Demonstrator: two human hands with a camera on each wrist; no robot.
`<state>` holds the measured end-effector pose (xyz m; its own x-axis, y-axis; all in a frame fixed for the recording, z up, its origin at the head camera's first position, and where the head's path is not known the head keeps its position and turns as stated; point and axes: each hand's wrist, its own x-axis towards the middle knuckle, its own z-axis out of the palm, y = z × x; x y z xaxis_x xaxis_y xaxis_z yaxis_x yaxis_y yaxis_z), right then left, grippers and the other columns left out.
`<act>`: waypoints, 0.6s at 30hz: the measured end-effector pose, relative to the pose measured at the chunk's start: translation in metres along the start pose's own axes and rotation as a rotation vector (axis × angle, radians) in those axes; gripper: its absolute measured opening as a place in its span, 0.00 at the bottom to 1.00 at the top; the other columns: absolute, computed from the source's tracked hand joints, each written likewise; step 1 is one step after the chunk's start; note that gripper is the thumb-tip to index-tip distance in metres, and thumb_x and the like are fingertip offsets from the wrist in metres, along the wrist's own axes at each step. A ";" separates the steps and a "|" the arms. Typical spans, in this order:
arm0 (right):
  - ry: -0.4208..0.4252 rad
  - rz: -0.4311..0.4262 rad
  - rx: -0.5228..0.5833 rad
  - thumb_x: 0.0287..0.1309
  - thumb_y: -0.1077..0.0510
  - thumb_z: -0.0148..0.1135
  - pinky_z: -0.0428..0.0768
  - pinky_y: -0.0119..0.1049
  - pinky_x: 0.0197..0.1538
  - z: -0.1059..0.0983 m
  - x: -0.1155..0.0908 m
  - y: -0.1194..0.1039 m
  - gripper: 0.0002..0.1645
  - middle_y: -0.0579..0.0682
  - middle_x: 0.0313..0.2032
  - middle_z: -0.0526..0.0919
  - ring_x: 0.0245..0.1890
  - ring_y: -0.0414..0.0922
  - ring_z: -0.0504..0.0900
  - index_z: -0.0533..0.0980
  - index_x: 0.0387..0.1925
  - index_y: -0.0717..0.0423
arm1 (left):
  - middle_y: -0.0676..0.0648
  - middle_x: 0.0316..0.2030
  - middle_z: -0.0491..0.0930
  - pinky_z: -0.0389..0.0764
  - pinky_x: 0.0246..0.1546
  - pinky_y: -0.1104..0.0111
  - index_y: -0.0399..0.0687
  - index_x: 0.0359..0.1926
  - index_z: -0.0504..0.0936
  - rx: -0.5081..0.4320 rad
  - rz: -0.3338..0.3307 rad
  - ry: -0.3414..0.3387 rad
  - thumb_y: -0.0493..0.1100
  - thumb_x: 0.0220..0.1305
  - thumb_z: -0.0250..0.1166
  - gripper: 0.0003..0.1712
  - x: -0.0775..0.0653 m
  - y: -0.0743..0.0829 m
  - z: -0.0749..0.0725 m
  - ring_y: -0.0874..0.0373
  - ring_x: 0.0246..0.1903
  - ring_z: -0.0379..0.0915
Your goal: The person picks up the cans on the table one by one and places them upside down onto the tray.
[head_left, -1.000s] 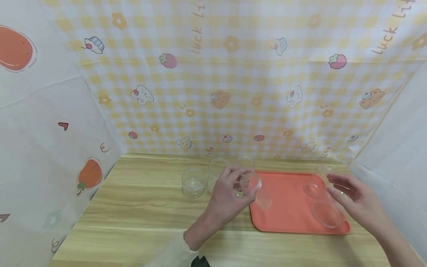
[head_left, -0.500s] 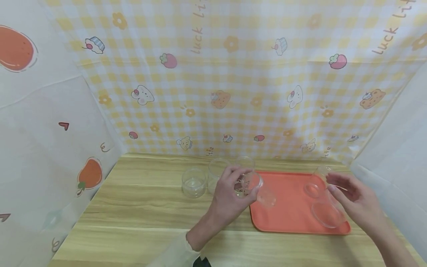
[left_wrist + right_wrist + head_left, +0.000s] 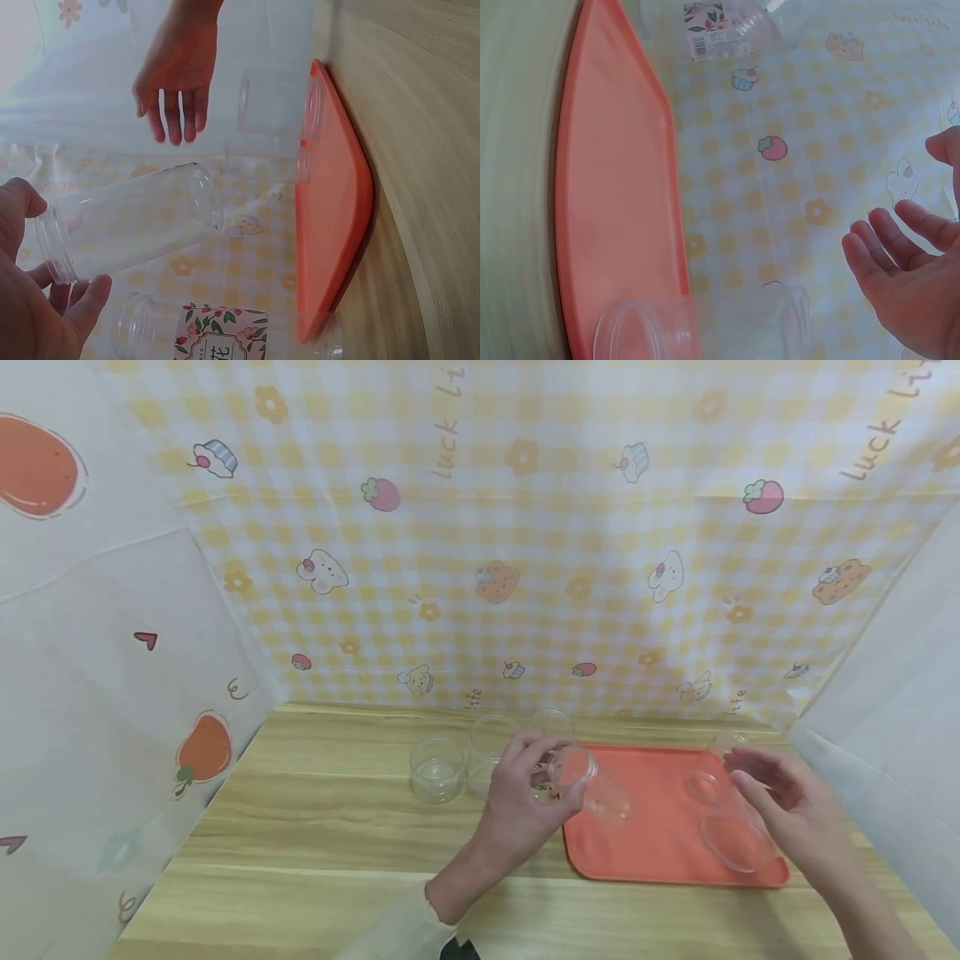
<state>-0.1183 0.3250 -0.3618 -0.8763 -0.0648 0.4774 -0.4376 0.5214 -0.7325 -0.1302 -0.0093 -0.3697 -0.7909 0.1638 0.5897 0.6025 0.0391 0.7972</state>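
Observation:
My left hand [image 3: 517, 797] grips a clear jar [image 3: 611, 797] by its threaded neck, above the left part of an orange-red tray [image 3: 652, 852]. The jar leans, its base pointing right and down; in the left wrist view the clear jar [image 3: 142, 217] looks see-through with nothing visible inside. My right hand [image 3: 798, 814] hovers over the tray's right end, fingers loosely bent around nothing. Near it, two clear jars stand on the tray, a rear one [image 3: 705, 787] and a front one [image 3: 738, 847]; the hand partly covers both.
Left of the tray, several clear jars stand on the wooden table [image 3: 300, 827], among them a short wide one [image 3: 437, 772] and a taller one [image 3: 491, 735]. One jar bears a floral label [image 3: 221, 330]. A patterned cloth [image 3: 450, 527] hangs behind.
The jar in my left hand has shifted slightly right, and its base has swung right over the tray. My right hand has drifted a little to the left.

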 end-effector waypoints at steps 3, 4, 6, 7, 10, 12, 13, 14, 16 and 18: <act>0.001 -0.011 0.050 0.65 0.75 0.59 0.78 0.22 0.51 0.002 0.001 0.000 0.22 0.44 0.51 0.85 0.51 0.36 0.82 0.73 0.60 0.71 | 0.40 0.47 0.71 0.86 0.43 0.65 0.46 0.58 0.81 -0.001 0.005 0.003 0.37 0.60 0.71 0.23 0.000 0.001 0.001 0.56 0.46 0.75; -0.005 -0.012 0.063 0.65 0.75 0.59 0.78 0.22 0.51 0.003 0.001 0.000 0.22 0.44 0.51 0.85 0.51 0.36 0.82 0.73 0.60 0.72 | 0.39 0.47 0.71 0.86 0.43 0.65 0.46 0.58 0.81 -0.001 0.005 0.005 0.37 0.61 0.71 0.23 0.000 0.001 0.002 0.56 0.46 0.75; -0.013 -0.010 0.083 0.66 0.75 0.58 0.78 0.23 0.50 0.003 0.001 0.000 0.21 0.45 0.51 0.85 0.50 0.36 0.82 0.73 0.60 0.71 | 0.40 0.47 0.71 0.86 0.42 0.64 0.45 0.58 0.81 0.001 0.003 0.005 0.38 0.62 0.71 0.23 0.000 0.001 0.002 0.56 0.46 0.76; -0.018 -0.008 0.083 0.67 0.75 0.58 0.79 0.23 0.50 0.003 0.002 -0.001 0.21 0.45 0.51 0.85 0.50 0.36 0.83 0.73 0.60 0.71 | 0.40 0.47 0.71 0.86 0.42 0.64 0.45 0.58 0.81 0.002 0.003 0.005 0.39 0.62 0.71 0.23 0.001 0.002 0.002 0.56 0.46 0.76; -0.027 0.003 0.095 0.68 0.73 0.58 0.79 0.24 0.50 0.004 0.002 -0.002 0.20 0.46 0.51 0.85 0.49 0.36 0.83 0.73 0.60 0.70 | 0.42 0.47 0.71 0.86 0.42 0.62 0.46 0.58 0.81 0.001 0.001 0.011 0.40 0.62 0.71 0.22 0.000 0.003 0.003 0.54 0.46 0.76; -0.026 0.009 0.101 0.68 0.73 0.58 0.80 0.25 0.50 0.005 0.003 -0.003 0.20 0.47 0.50 0.84 0.50 0.37 0.83 0.73 0.60 0.70 | 0.43 0.47 0.71 0.86 0.42 0.60 0.46 0.58 0.81 -0.010 0.002 0.014 0.40 0.62 0.71 0.22 0.000 0.003 0.004 0.51 0.46 0.76; -0.024 0.012 0.109 0.68 0.73 0.58 0.80 0.25 0.50 0.006 0.003 -0.003 0.20 0.47 0.50 0.84 0.50 0.37 0.83 0.73 0.60 0.69 | 0.43 0.47 0.71 0.86 0.42 0.59 0.46 0.58 0.81 -0.016 0.004 0.018 0.40 0.62 0.70 0.22 0.000 0.003 0.004 0.49 0.46 0.77; -0.023 0.013 0.119 0.68 0.73 0.58 0.80 0.25 0.50 0.007 0.003 -0.004 0.20 0.48 0.50 0.84 0.50 0.37 0.83 0.73 0.61 0.69 | 0.43 0.47 0.71 0.87 0.42 0.58 0.46 0.57 0.81 -0.024 0.007 0.020 0.40 0.62 0.70 0.22 0.000 0.002 0.005 0.47 0.46 0.77; -0.023 0.020 0.121 0.68 0.73 0.58 0.80 0.25 0.50 0.008 0.003 -0.005 0.21 0.48 0.50 0.84 0.49 0.37 0.83 0.73 0.61 0.69 | 0.41 0.46 0.71 0.87 0.42 0.56 0.45 0.57 0.81 -0.038 0.013 0.024 0.40 0.63 0.70 0.21 0.001 0.002 0.006 0.45 0.46 0.77; -0.024 0.025 0.143 0.68 0.73 0.58 0.80 0.26 0.50 0.009 0.002 -0.006 0.21 0.49 0.50 0.84 0.48 0.38 0.83 0.73 0.61 0.69 | 0.39 0.47 0.71 0.87 0.41 0.56 0.43 0.58 0.81 -0.039 0.019 0.026 0.40 0.63 0.70 0.22 0.001 0.001 0.006 0.46 0.46 0.77</act>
<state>-0.1195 0.3138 -0.3605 -0.8909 -0.0746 0.4480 -0.4387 0.3969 -0.8062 -0.1294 -0.0031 -0.3691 -0.7823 0.1381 0.6074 0.6130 -0.0020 0.7901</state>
